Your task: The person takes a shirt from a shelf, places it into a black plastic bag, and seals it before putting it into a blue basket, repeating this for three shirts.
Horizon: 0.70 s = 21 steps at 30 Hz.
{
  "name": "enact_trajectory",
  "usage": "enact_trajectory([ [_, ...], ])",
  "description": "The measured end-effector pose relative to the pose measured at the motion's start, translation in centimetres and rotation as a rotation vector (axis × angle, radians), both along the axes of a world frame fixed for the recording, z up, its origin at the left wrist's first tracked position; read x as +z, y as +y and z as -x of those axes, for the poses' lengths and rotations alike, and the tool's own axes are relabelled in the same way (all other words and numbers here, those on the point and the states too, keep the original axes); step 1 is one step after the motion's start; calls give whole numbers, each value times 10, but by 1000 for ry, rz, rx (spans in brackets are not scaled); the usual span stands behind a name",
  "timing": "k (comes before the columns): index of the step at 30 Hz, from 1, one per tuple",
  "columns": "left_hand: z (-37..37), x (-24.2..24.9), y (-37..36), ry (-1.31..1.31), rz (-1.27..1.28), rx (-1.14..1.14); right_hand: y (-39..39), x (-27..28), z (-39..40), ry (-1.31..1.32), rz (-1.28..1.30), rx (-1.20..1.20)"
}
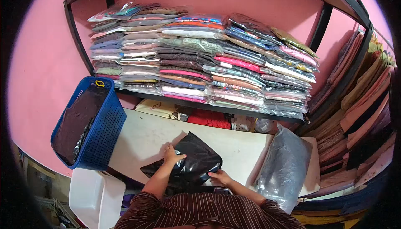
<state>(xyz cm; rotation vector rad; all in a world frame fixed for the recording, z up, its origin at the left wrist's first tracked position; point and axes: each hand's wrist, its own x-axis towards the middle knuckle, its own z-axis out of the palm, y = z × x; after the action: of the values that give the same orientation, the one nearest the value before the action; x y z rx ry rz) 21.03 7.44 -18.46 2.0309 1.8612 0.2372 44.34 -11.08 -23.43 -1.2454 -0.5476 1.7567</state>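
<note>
A glossy black plastic bag (199, 151) lies on the white tabletop in front of me, one corner pointing away toward the shelf. My left hand (171, 156) rests on the bag's left part, thumb stretched out to the right and away from the fingers. At the bag's lower right edge, my right hand (221, 178) pinches it, with the thumb on top and the fingers partly hidden. The bag's near part lies close against my striped shirt (200, 208). Whatever the bag contains cannot be seen.
A blue basket (102, 124) with dark brown cloth stands at left, above a white bin (85, 195). A large clear-wrapped grey package (284, 166) lies at right. Behind the table (142, 133), a shelf (234, 110) carries stacks of wrapped garments. Clothes (355, 116) hang at far right.
</note>
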Motion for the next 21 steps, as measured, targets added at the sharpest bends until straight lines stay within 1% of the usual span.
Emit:
enact_trajectory([
  [1,8,-7,14,0,7,1,10,1,3,14,85,-39],
  [2,19,-11,25,-165,195,-30,13,-3,9,34,184,-74],
  [4,29,-14,30,-469,524,-43,31,-52,14,23,42,-218],
  [5,35,-16,31,-610,660,-29,34,-12,13,-62,19,-219],
  [6,43,-37,43,-647,668,-22,41,17,11,-145,31,-194],
  [7,42,2,35,-692,578,-55,50,38,9,-167,-17,-197],
  [8,46,21,33,-852,546,-52,65,37,1,-160,-88,-200],
  [9,49,37,32,-1012,509,-49,79,54,-5,-203,-205,-206],
  [10,51,60,30,-1068,444,22,89,93,-8,-365,-290,-196],
  [11,53,85,28,-1122,375,93,102,123,-8,-343,-467,-233],
  [12,58,113,23,-1176,335,59,109,154,-7,-335,-570,-243],
  [13,63,138,17,-1227,293,24,111,181,-7,-338,-597,-240],
  [14,76,153,15,-1083,328,62,110,203,-7,-433,-722,-254],
  [15,73,164,3,-1316,245,79,107,218,-5,-527,-844,-267],
  [16,72,173,-11,-1334,47,25,101,228,-3,-522,-835,-260],
  [17,73,175,-24,-1342,-148,-28,94,234,-1,-573,-952,-211],
  [18,92,151,-27,-1191,-128,-81,89,234,-1,-623,-1065,-160],
  [19,116,108,-19,-1139,-144,-295,83,219,-4,-712,-1102,-72],
  [21,124,107,-51,-794,-274,-448,64,191,-4,-803,-1032,168],
])
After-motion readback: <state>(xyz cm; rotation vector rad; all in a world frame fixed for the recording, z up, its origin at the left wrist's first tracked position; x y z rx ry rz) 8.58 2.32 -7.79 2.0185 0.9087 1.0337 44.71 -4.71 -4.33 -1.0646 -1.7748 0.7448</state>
